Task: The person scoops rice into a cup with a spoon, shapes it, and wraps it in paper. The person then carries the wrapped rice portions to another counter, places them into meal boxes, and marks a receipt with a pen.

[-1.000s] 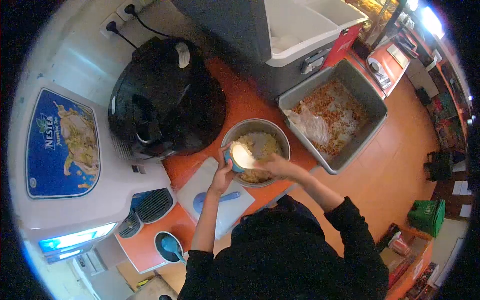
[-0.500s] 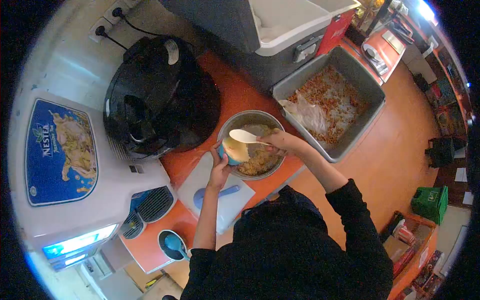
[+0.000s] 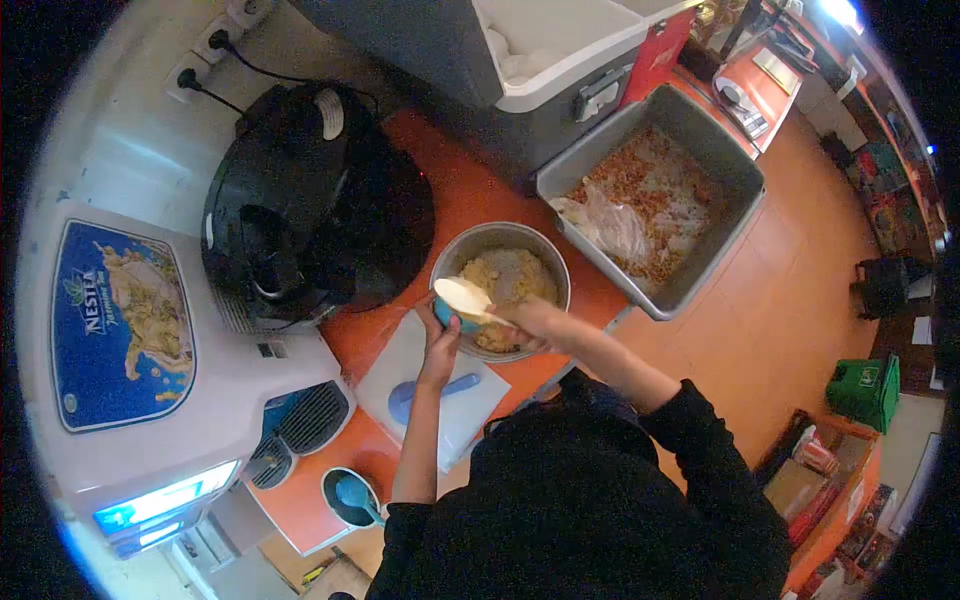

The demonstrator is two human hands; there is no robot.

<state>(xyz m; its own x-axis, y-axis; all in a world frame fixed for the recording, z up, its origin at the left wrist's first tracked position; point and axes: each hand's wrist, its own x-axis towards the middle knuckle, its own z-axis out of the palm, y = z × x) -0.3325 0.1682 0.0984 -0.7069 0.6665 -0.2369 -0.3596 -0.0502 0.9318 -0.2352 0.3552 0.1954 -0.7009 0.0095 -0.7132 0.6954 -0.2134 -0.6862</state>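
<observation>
While gripped by the left hand point(image 3: 438, 345): small blue cup point(image 3: 452, 316), pale spoon point(image 3: 462, 297) in right hand's point(image 3: 528, 322) grasp.

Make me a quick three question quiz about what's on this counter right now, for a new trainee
1. True or false: the left hand holds a small blue cup at the rim of the steel bowl.
2. What does the right hand hold? A) knife B) pale rice paddle C) tongs
3. Fill in: the blue scoop lies on a white ____.

Key
1. True
2. B
3. Board
</observation>
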